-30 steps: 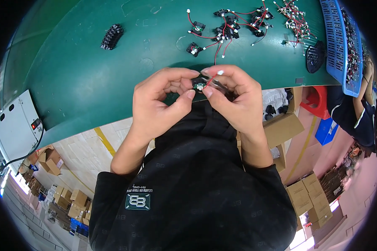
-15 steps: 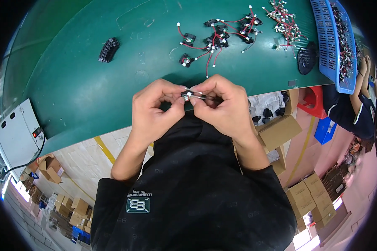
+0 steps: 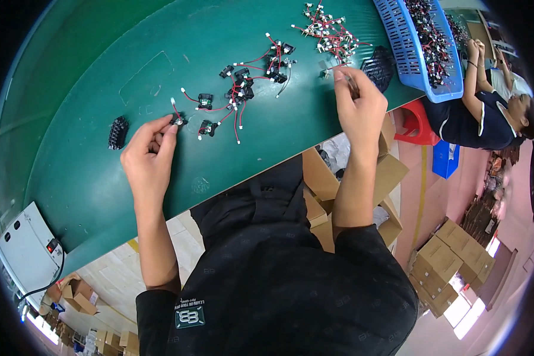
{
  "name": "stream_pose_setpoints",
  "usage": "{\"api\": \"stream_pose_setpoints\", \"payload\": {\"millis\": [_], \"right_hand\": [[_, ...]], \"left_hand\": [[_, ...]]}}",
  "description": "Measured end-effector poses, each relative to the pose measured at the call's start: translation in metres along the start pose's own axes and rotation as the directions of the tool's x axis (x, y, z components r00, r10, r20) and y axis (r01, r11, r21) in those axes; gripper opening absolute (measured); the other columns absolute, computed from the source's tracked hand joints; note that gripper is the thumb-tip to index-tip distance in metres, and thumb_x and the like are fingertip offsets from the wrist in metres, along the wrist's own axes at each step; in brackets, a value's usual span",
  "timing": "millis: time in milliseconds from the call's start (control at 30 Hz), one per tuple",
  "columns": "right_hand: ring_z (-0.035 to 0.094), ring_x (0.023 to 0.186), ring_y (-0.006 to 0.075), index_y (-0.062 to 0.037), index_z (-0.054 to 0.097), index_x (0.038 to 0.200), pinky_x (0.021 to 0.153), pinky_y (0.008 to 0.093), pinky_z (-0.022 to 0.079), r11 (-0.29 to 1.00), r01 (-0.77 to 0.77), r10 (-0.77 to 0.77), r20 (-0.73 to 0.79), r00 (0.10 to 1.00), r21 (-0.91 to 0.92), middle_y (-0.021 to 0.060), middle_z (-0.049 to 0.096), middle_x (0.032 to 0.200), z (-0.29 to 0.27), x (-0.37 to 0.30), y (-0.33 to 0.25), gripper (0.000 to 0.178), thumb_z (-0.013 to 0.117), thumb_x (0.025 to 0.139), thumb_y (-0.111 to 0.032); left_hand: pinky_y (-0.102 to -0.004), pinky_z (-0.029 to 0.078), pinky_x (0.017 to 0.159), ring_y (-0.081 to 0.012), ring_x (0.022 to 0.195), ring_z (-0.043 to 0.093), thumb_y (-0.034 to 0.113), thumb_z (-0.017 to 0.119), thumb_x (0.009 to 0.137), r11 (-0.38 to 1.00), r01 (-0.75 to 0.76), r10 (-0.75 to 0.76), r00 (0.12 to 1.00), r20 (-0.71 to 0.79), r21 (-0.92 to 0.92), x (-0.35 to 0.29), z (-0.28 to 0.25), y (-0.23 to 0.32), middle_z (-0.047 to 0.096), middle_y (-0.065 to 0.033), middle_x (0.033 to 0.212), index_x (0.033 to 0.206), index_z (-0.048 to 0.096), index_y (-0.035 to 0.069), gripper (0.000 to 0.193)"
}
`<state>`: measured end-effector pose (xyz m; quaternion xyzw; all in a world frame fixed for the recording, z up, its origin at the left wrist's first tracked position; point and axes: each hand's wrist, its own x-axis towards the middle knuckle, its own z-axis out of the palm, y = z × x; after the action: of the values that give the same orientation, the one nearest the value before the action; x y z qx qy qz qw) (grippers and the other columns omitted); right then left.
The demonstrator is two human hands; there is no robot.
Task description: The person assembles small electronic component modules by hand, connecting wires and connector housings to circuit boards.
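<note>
My left hand pinches a small black plastic part with a red wire and white connector rising from it, at the table surface. To the right, my right hand is closed round slim metal tweezers; their tips point at the near edge of a heap of red-wired white connectors. Between my hands lies a cluster of black parts with red wires. Two similar single parts, one of them a black wired part, lie closer to my left hand.
A block of black parts stands left on the green table. At the right are a black mesh-like tray and a blue basket filled with wired parts. Beyond sits another person. Open cardboard boxes stand below the table edge.
My hands have parted from in front of my body. The left went left and forward with the black part; the right went right and forward to the connectors with the tweezers. The view has shifted.
</note>
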<state>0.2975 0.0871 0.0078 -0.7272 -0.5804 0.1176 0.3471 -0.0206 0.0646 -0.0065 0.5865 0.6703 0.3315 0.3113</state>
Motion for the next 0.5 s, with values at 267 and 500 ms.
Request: {"api": "stream_pose_setpoints", "payload": {"millis": [267, 500], "right_hand": [[0.063, 0.081, 0.0311, -0.0151, 0.07, 0.102, 0.071, 0.0376, 0.05, 0.939, 0.259, -0.195, 0.272, 0.942, -0.225, 0.0121, 0.064, 0.09, -0.007, 0.018, 0.004, 0.025, 0.063, 0.079, -0.009], [0.055, 0.063, 0.015, -0.005, 0.07, 0.093, 0.058, 0.0279, 0.045, 0.972, 0.208, -0.187, 0.173, 0.967, -0.112, 0.0068, 0.062, 0.085, -0.014, 0.007, 0.0, 0.016, 0.067, 0.078, -0.001]], "left_hand": [[-0.0226, 0.042, 0.054, -0.0092, 0.059, 0.047, 0.002, 0.072, 0.076, 0.989, -0.099, 0.104, 0.994, -0.041, 0.106, -0.002, -0.018, 0.013, 0.056, -0.003, 0.073, 0.102, 0.069, 0.004, 0.025], [-0.0331, 0.049, 0.071, -0.023, 0.081, 0.061, 0.011, 0.076, 0.074, 0.903, -0.106, 0.268, 0.897, -0.352, 0.416, 0.019, -0.05, -0.013, 0.063, -0.01, 0.089, 0.1, 0.066, 0.004, 0.029]]}}
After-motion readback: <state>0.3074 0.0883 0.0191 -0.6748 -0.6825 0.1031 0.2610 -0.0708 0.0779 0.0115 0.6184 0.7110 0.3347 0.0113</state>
